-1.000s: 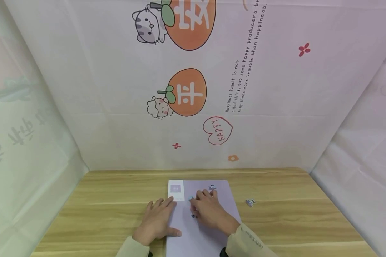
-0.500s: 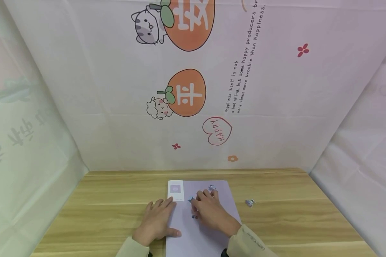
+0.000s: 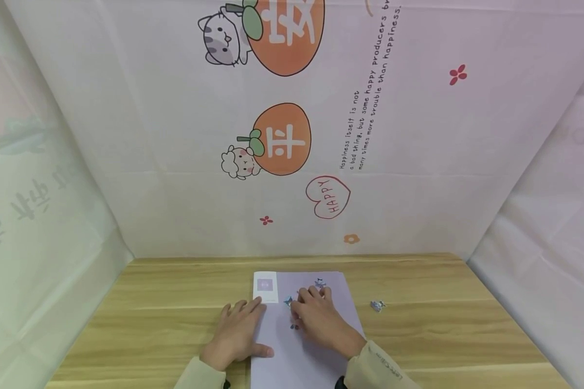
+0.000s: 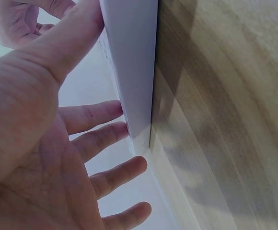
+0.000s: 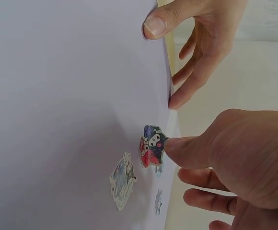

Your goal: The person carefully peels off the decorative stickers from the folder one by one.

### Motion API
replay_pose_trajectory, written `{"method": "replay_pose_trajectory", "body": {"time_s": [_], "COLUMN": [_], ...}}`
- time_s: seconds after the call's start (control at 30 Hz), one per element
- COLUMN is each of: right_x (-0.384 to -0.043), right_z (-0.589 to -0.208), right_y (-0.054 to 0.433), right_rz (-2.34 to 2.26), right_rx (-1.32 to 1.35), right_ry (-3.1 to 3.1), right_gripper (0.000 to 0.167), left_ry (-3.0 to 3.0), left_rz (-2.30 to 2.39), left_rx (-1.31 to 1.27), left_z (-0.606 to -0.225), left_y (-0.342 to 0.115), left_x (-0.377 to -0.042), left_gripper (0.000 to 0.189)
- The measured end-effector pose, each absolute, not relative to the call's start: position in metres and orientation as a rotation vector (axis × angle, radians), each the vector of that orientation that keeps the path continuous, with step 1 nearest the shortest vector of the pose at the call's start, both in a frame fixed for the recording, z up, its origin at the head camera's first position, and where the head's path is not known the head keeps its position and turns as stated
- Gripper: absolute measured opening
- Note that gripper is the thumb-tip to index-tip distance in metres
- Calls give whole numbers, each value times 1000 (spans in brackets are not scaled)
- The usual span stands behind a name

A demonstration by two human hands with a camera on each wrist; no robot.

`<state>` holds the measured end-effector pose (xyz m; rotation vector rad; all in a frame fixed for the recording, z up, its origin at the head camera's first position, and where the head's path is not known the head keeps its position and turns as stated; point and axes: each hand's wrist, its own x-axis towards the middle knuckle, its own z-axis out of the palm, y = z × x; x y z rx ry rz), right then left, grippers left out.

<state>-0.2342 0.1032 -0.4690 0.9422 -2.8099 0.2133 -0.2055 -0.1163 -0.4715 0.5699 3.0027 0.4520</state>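
In the head view, the left hand (image 3: 236, 332) lies with fingers spread and thumb out, across the near-left side of a lilac book (image 3: 274, 370). The right hand (image 3: 317, 319) is bent over the same book, fingers curled in, hiding part of its cover. A white label (image 3: 271, 298) lies just ahead of the left fingertips. A blue sticker (image 3: 288, 301) shows just left of the right fingers, a far sticker (image 3: 319, 282) ahead of its knuckles, and a loose sticker (image 3: 378, 306) on the table (image 3: 418, 324) right of that hand. A white backdrop (image 3: 175, 210) stands beyond both hands.

In the left wrist view, the left thumb rests on the book's edge; the other fingers are extended and grasp nothing.

In the right wrist view, the right hand pinches a dark-and-red sticker (image 5: 151, 146) by its edge over the book; the finger opposite the thumb is hidden. A pale sticker (image 5: 122, 183) lies near the right thumb
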Motion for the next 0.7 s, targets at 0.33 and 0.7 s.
{"method": "replay_pose_trajectory", "body": {"time_s": [0.33, 0.7], "right_x": [-232, -229], "right_z": [-468, -466], "right_y": [104, 105], "right_rz": [206, 228], "right_rx": [939, 923], "right_ry": [-2820, -2819], "right_gripper": [15, 16], "left_ry": [3009, 3001], "left_rz": [446, 460], "left_rx": [576, 565], "left_z": [-472, -471], "left_y": [-117, -116], "left_x": [-205, -205], "left_gripper": [97, 95]}}
